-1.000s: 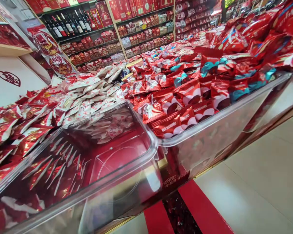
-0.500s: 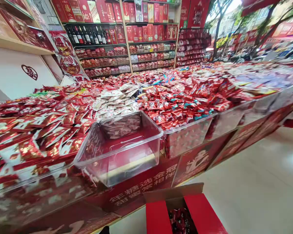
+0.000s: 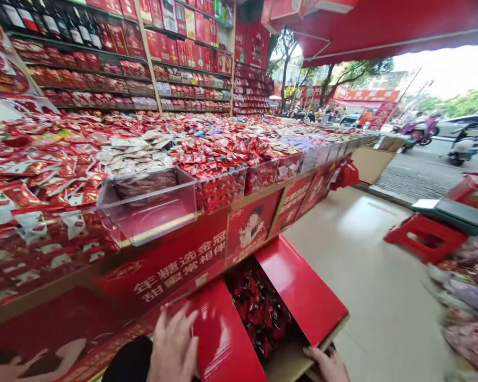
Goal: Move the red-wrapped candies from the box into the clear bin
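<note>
A red cardboard box [image 3: 310, 297] with raised flaps is at the lower middle, with dark red wrapped candies [image 3: 258, 307] inside. My left hand [image 3: 173, 345] is beside its left flap, fingers spread and slightly blurred, holding nothing. At the box's near right edge, my right hand [image 3: 326, 363] has its fingers closed on the cardboard. Above and to the left, a clear plastic bin [image 3: 159, 212] with no candy on its bottom sits in the display row. White packets [image 3: 135, 154] are heaped behind it, and red packets fill the bins on either side.
The long red-fronted display counter [image 3: 183, 265] runs to the back right. Shelves with boxes and bottles [image 3: 75, 32] stand behind. At right are a red stool [image 3: 426, 236] and bagged packets [image 3: 470, 307] on the pale floor; scooters and a street lie beyond.
The view has swung right and down. Both hands have come into view at the box, and my right hand has taken hold of its edge. The box now appears larger and tilted.
</note>
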A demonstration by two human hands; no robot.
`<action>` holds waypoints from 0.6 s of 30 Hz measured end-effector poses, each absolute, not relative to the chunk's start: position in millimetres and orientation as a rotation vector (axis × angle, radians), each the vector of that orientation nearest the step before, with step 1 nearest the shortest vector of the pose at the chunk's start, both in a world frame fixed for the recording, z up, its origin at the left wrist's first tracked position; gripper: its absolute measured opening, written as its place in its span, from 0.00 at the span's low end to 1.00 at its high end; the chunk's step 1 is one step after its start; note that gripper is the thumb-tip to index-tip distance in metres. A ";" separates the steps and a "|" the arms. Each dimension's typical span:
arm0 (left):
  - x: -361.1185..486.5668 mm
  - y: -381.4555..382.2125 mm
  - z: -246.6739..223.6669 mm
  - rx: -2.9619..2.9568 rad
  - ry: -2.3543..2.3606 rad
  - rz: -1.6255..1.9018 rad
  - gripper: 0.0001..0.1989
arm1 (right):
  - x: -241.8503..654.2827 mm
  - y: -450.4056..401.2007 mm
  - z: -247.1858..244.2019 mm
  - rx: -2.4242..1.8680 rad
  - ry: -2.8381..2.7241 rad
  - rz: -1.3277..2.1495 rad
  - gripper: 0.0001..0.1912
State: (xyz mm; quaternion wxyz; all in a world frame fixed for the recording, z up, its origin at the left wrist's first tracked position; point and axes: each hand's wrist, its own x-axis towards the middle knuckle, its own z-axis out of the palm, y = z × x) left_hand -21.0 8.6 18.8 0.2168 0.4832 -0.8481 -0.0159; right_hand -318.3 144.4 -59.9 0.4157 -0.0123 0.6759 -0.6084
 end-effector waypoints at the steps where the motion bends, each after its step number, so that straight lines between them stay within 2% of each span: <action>1: -42.9 17.6 37.3 1.168 -2.373 -0.023 0.19 | -317.6 147.3 -49.5 0.023 1.631 -1.552 0.18; 4: -100.7 41.0 77.7 0.898 -2.507 -0.008 0.18 | -312.8 151.3 -15.6 0.053 1.494 -1.559 0.22; 8: -122.3 55.9 89.2 0.717 -2.718 -0.142 0.12 | -305.1 154.7 11.9 0.027 1.427 -1.491 0.24; 11: -94.9 63.5 96.2 0.707 -2.705 -0.119 0.16 | -302.8 154.6 13.8 0.019 1.411 -1.495 0.24; 14: -53.7 72.9 111.5 0.766 -2.567 -0.022 0.15 | -305.3 150.0 9.3 0.028 1.417 -1.486 0.25; 18: -11.7 79.4 112.1 0.984 -2.538 0.017 0.06 | -314.6 141.0 4.6 0.032 1.429 -1.438 0.27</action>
